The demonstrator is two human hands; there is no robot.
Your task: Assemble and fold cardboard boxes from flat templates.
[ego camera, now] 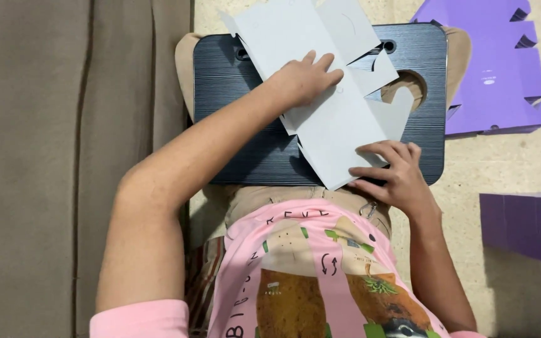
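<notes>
Leftmost, a brown sofa cushion point(51, 156) filling that whole side of the view. Next to it, a dark lap desk point(233, 112) with a wood-grain top, resting across the knees, a round cup recess at its far right. Spread diagonally over that surface, a flat grey die-cut cardboard blank point(333, 119), unfolded, with tabs and slits along its edges, its far end overhanging the desk's top edge and its near corner reaching the front edge. Pressed flat on the blank's middle, the left hand point(305, 78), palm down, fingers stretched together, gripping nothing. Further right and nearer the body, the right hand point(389, 172), fingers curled over the blank's lower corner, thumb side hidden beneath, so pinching or merely pressing cannot be told. Below, a pink printed shirt point(320, 275). Beyond the desk's right edge, on the speckled beige floor point(471, 163), a purple cardboard blank point(489, 69) lying flat with notched tabs, well apart from both hands. Lower right, a folded purple box point(527, 225) standing on the floor.
</notes>
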